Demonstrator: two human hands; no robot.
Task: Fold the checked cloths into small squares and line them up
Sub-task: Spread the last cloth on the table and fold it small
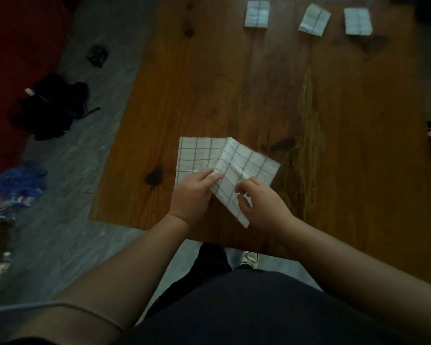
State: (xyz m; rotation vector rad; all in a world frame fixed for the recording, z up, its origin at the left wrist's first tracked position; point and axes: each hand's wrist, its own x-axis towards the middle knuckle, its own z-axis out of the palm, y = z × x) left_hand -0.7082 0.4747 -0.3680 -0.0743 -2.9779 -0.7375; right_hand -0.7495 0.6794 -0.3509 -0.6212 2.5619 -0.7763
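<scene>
A: Checked cloth (237, 160), where is it?
B: On the near part of the wooden table (234, 83), half folded, with one flap tilted over the flat part.
A: And the hands?
B: The left hand (194, 192) pinches the flap's left edge. The right hand (261, 205) pinches its near edge between thumb and forefinger.
A: Anything else?
B: Three folded squares (256, 14) lie in a row at the far edge, the middle one askew.

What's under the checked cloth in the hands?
The wooden table lies under the checked cloth. The left hand and right hand pinch its folded-over flap, which covers part of the cloth itself. Whether anything small hides beneath cannot be seen.
</scene>
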